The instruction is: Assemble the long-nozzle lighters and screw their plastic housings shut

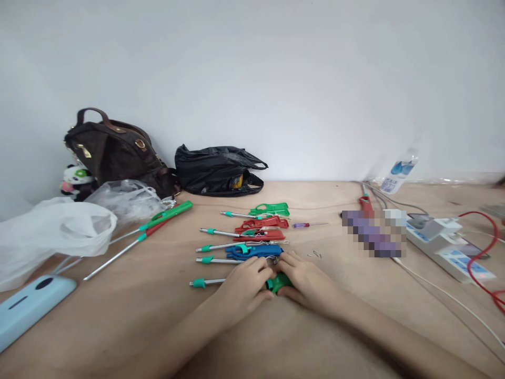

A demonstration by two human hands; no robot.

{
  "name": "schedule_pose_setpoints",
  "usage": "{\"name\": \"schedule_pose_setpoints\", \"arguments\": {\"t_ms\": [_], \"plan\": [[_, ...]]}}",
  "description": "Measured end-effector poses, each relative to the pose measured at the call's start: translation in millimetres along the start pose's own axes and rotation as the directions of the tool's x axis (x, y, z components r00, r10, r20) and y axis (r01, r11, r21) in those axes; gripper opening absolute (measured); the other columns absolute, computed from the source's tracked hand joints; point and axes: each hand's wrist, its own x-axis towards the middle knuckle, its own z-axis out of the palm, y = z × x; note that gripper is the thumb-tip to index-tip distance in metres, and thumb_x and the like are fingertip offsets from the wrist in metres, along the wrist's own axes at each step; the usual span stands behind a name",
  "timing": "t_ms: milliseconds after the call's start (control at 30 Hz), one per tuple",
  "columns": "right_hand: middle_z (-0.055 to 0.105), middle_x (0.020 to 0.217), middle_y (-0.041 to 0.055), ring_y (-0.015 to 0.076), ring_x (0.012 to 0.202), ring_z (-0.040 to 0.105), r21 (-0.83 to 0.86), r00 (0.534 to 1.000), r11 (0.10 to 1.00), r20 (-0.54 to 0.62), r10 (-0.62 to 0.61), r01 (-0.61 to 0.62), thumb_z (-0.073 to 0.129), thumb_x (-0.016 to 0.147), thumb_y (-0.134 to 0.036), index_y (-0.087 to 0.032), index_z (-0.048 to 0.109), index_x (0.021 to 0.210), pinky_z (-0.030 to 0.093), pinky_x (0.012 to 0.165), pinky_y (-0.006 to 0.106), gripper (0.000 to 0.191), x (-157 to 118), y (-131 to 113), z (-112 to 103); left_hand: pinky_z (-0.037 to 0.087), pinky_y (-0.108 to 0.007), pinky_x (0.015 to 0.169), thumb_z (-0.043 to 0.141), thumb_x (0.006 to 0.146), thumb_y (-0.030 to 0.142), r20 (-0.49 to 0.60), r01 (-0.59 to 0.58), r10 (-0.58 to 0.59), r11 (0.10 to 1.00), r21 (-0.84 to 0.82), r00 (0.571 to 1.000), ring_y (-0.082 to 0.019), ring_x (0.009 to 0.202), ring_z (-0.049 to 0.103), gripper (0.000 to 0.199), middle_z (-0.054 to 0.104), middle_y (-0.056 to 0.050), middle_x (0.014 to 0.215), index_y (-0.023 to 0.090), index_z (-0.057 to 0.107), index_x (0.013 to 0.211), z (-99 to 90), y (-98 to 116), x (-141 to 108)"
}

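Note:
Near the front of the table, my left hand [245, 284] and my right hand [305, 279] are closed around a green lighter handle [281, 284]. Fingers cover much of it. A metal lighter tube [216, 282] with a teal sleeve extends left from under my left hand. Just beyond my hands lies a blue lighter casing [271, 250] beside its metal tube. Farther back come red lighter casings [272, 235] and a green lighter casing [279, 209], with tubes and wires among them. A small screwdriver [302, 225] with a purple handle and several tiny screws [316, 254] lie to the right.
At left are a light blue device [33, 305], a white plastic bag [59, 226], and long green [173, 213] and red lighters. A dark backpack [114, 152] and black bag [216, 171] stand behind. Right: a power strip [437, 252], cables, a bottle [399, 171] and a blurred-out purple object [371, 234].

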Motion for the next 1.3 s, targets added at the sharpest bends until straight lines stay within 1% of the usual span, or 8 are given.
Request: {"name": "schedule_pose_setpoints", "arguments": {"t_ms": [333, 500, 667, 867, 1033, 1133, 1233, 1300], "plan": [[0.061, 0.106, 0.0114, 0.0253, 0.102, 0.057, 0.144, 0.99, 0.983, 0.101, 0.096, -0.11, 0.068, 0.077, -0.012, -0.013, 0.055, 0.098, 0.047, 0.086, 0.037, 0.024, -1, -2, -6, 0.044, -0.034, 0.085, 0.081, 0.071, 0.02, -0.051, 0.068, -0.084, 0.96, -0.27, 0.995, -0.024, 0.103, 0.051, 0.031, 0.057, -0.004, 0.105, 0.017, 0.059, 0.092, 1.4, -2, 2], [0.065, 0.103, 0.0112, 0.027, 0.095, 0.061, 0.141, 0.989, 0.983, 0.106, 0.105, -0.119, 0.068, 0.079, -0.019, -0.014, 0.053, 0.103, 0.045, 0.074, 0.035, 0.029, -4, 2, -2, 0.044, -0.031, 0.087, 0.059, 0.085, 0.007, -0.069, 0.017, -0.041, 0.947, -0.322, 0.997, -0.019, 0.1, 0.055, 0.018, 0.059, -0.003, 0.102, 0.02, 0.064, 0.097, -8.8, -6, -1], [0.067, 0.099, 0.011, 0.026, 0.088, 0.063, 0.109, 0.989, 0.987, 0.112, 0.102, -0.114, 0.064, 0.082, -0.019, -0.015, 0.05, 0.106, 0.04, 0.067, 0.031, 0.029, -7, 1, 0, 0.046, -0.031, 0.083, 0.048, 0.092, 0.016, -0.026, 0.03, -0.037, 0.974, -0.226, 0.999, -0.02, 0.094, 0.058, 0.02, 0.061, -0.003, 0.097, 0.021, 0.066, 0.1, -18.9, -11, -9], [0.068, 0.096, 0.0098, 0.0245, 0.083, 0.063, 0.164, 0.992, 0.982, 0.096, 0.081, -0.096, 0.056, 0.088, -0.025, -0.016, 0.051, 0.107, 0.038, 0.064, 0.029, 0.021, -9, -6, -4, 0.047, -0.029, 0.075, 0.048, 0.089, 0.008, 0.01, -0.025, 0.026, 0.999, -0.023, 1.0, -0.021, 0.09, 0.058, 0.024, 0.059, -0.005, 0.094, 0.019, 0.063, 0.104, -27.7, -1, -5], [0.064, 0.073, 0.002, 0.0161, 0.06, 0.058, 0.454, 0.994, 0.888, 0.1, 0.038, -0.079, 0.038, 0.098, -0.03, -0.018, 0.055, 0.106, 0.039, 0.058, 0.026, 0.022, -6, -12, -7, 0.045, -0.028, 0.072, 0.051, 0.089, 0.007, 0.012, -0.081, 0.081, 0.991, 0.104, 0.997, -0.02, 0.083, 0.057, 0.013, 0.06, -0.004, 0.088, 0.016, 0.061, 0.091, -39.1, 10, 2], [0.066, 0.077, 0.0017, 0.0156, 0.065, 0.06, 0.555, 0.998, 0.829, 0.04, 0.05, -0.064, 0.037, 0.099, -0.033, -0.019, 0.058, 0.103, 0.041, 0.061, 0.025, 0.025, -5, -15, -9, 0.045, -0.027, 0.07, 0.052, 0.09, 0.01, -0.014, -0.096, 0.098, 0.99, 0.106, 0.995, -0.02, 0.083, 0.059, 0.01, 0.063, -0.004, 0.09, 0.016, 0.06, 0.089, -41.6, 11, 6], [0.069, 0.09, 0.0047, 0.0183, 0.075, 0.063, 0.483, 0.994, 0.872, -0.025, 0.106, -0.081, 0.039, 0.099, -0.035, -0.021, 0.06, 0.103, 0.041, 0.065, 0.027, 0.026, -8, -15, -7, 0.047, -0.029, 0.075, 0.057, 0.09, 0.018, -0.045, -0.097, 0.101, 0.992, 0.083, 0.994, -0.021, 0.09, 0.061, 0.01, 0.067, -0.005, 0.098, 0.017, 0.063, 0.099, -50.3, 4, 5], [0.069, 0.087, 0.0056, 0.0191, 0.073, 0.063, 0.364, 0.988, 0.922, -0.034, 0.153, -0.13, 0.04, 0.099, -0.034, -0.02, 0.061, 0.099, 0.039, 0.062, 0.027, 0.026, -10, -13, -4, 0.047, -0.033, 0.084, 0.062, 0.089, 0.027, -0.086, -0.102, 0.112, 0.988, 0.113, 0.99, -0.023, 0.097, 0.061, 0.021, 0.068, -0.006, 0.105, 0.018, 0.063, 0.108, -63.3, -8, -2]]}}
